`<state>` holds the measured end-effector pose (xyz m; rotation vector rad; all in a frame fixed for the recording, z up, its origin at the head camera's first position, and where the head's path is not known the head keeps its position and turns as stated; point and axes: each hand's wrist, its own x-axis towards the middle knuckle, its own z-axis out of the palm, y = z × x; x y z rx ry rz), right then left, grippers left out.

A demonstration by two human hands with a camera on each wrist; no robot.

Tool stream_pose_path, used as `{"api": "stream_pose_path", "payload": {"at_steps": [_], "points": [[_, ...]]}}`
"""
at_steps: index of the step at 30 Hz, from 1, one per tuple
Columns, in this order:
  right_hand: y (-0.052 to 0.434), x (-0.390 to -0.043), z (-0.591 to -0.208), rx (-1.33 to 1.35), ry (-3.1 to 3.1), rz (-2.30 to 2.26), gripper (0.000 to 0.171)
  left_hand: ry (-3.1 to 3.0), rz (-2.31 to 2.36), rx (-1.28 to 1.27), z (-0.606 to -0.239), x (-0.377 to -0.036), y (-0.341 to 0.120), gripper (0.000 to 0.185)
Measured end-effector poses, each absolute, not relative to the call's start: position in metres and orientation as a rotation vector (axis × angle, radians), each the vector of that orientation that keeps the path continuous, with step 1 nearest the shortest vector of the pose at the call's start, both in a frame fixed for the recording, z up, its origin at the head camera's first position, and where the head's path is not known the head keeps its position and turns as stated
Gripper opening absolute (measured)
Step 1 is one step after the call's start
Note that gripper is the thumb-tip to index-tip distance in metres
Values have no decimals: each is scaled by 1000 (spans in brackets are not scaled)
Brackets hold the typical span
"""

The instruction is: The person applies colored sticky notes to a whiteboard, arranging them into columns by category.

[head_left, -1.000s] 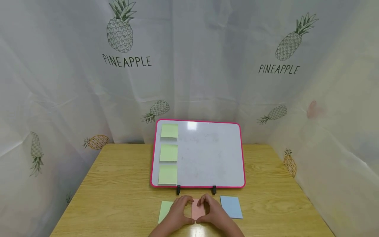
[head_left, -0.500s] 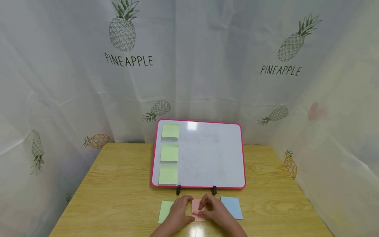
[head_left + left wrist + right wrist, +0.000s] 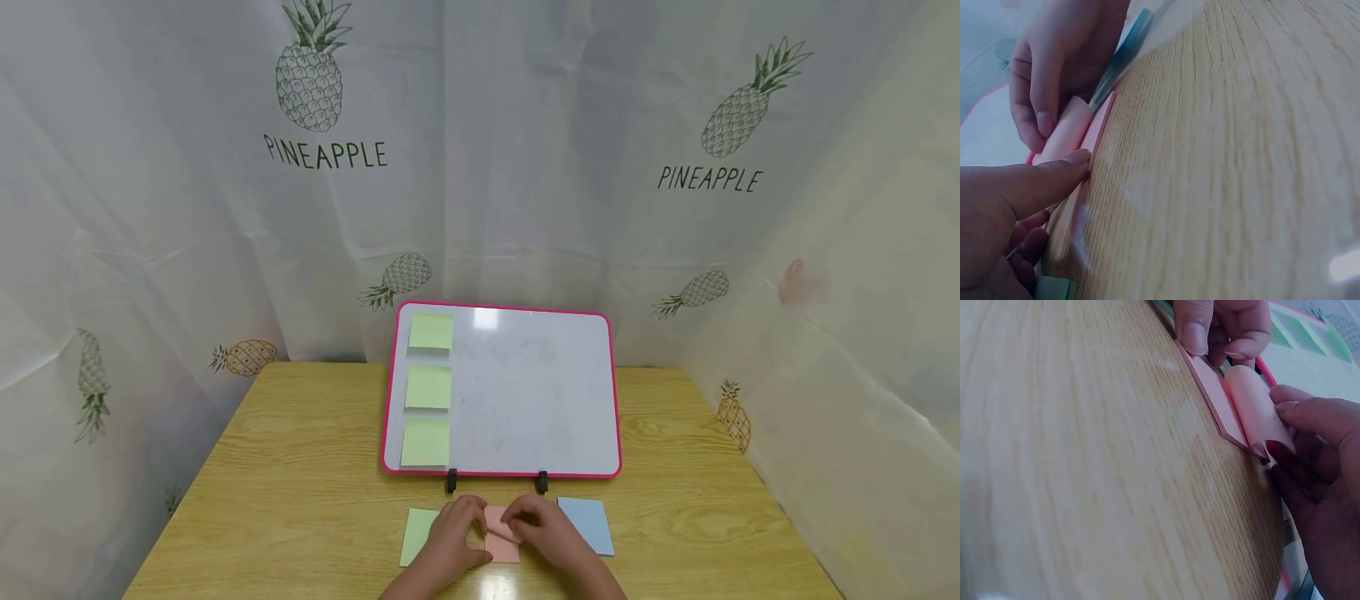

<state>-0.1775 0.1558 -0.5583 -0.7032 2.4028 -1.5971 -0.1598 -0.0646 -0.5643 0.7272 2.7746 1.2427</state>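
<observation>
A pink sticky note pad (image 3: pixel 501 552) lies on the wooden table between the two hands. My left hand (image 3: pixel 452 536) holds the pad at its left side, thumb at the near corner and fingers at the far one. My right hand (image 3: pixel 550 531) pinches the top pink sticky note (image 3: pixel 1259 409), which curls up and away from the pad's near edge. In the left wrist view the curled sheet (image 3: pixel 1063 134) stands as a loose roll over the pad. A green sticky note pad (image 3: pixel 417 538) is partly hidden by the left hand, and a blue pad (image 3: pixel 588 525) lies beyond the right.
Behind the hands a pink-rimmed whiteboard (image 3: pixel 536 392) leans on two black feet (image 3: pixel 452 481). Three green sticky notes (image 3: pixel 427 387) run down its left side. A pineapple-print curtain (image 3: pixel 510 167) surrounds the wooden table (image 3: pixel 300 475) at the back and sides.
The right hand has lifted the near edge of the top pink note and curled it back toward the far side, baring the pad's near part. The left hand stays on the pad.
</observation>
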Motion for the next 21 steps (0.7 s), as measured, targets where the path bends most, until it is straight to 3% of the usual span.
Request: {"api": "stream_pose_path", "payload": {"at_steps": [7,13,21], "points": [[157,-179,-554,-632,2365,-1631,17,2761,1190,725,-565,-161,-65,24],[159,-184,-554,-550,2421,-1635,28,2783,1174,763,-566,-160,-66,34],[160,-191,-552,-449,2589,-1576,20,2809,1189,816,-566,-161,-66,55]]}}
